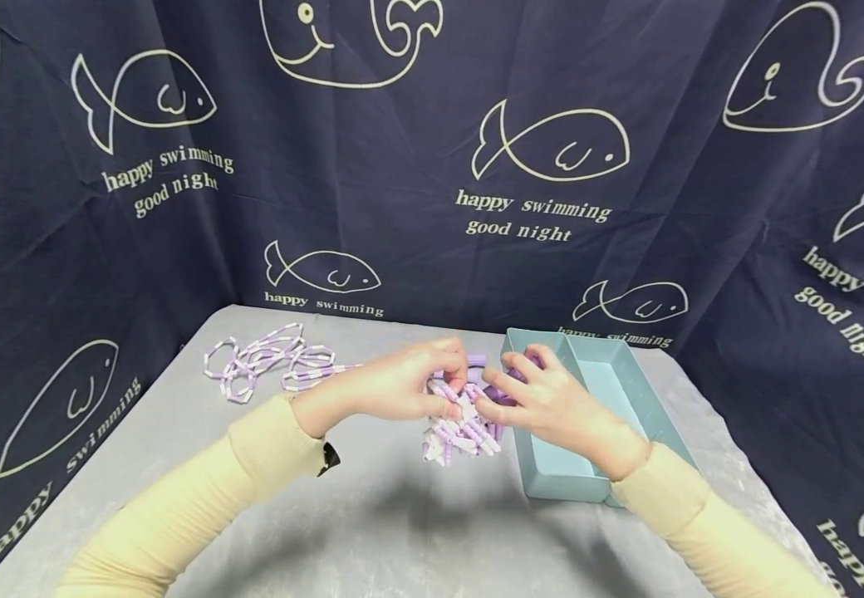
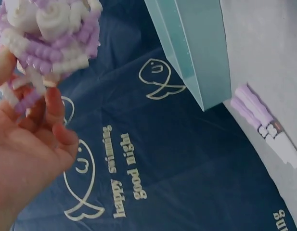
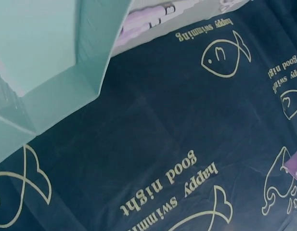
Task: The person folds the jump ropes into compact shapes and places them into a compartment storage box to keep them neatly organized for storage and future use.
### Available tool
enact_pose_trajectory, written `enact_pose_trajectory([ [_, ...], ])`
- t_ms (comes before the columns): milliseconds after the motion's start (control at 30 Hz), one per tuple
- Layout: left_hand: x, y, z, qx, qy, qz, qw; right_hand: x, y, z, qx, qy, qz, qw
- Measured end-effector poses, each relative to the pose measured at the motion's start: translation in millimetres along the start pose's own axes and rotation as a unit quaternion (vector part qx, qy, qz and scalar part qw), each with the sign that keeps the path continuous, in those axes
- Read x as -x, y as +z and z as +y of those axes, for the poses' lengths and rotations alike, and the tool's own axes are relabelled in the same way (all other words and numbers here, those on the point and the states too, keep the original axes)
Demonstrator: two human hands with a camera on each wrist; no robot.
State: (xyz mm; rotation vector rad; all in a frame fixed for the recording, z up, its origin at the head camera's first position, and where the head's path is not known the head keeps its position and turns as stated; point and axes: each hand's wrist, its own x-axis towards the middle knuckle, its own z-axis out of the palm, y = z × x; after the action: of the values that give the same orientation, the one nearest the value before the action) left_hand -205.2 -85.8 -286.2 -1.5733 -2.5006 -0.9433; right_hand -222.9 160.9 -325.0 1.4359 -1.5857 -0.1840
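Note:
In the head view my left hand (image 1: 409,386) pinches a bunched beaded jump rope (image 1: 462,432) of purple and white segments, held up over the table. The left wrist view shows this bundle (image 2: 52,48) close up, with white rounded parts on top. My right hand (image 1: 552,407) is at the bundle's right side, fingers bent around a smooth purple piece (image 1: 525,365), mostly hidden behind them. A purple corner (image 3: 295,166) shows at the right wrist view's edge; I cannot tell what it is. A second beaded jump rope (image 1: 267,357) lies in loose loops at the back left.
A light blue divided box (image 1: 552,482) stands right, under my right forearm. Purple-and-white jump rope handles (image 2: 264,120) lie on the grey table (image 1: 357,531) behind my hands. A dark blue curtain (image 1: 402,166) with fish drawings surrounds the table.

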Motion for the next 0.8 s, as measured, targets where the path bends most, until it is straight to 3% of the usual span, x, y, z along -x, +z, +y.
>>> enact_pose_trajectory([
  [200,0.9,-4.8,-8.2,0.056,0.040,-0.004,0.9976,-2,-0.1,-7,-0.052,0.022,0.000,0.998],
  [433,3.3,-8.3,-7.9,0.097,0.024,-0.024,0.9947,-3,-1.5,-8,-0.067,0.032,0.005,0.997],
  [600,3.3,-10.0,-9.4,0.129,0.032,-0.040,0.9903,-3,-1.6,-8,-0.067,0.023,0.012,0.997],
  [800,2.4,-7.3,-12.3,0.113,0.068,-0.021,0.9910,-4,-2.0,-9,-0.080,0.025,0.013,0.996],
])
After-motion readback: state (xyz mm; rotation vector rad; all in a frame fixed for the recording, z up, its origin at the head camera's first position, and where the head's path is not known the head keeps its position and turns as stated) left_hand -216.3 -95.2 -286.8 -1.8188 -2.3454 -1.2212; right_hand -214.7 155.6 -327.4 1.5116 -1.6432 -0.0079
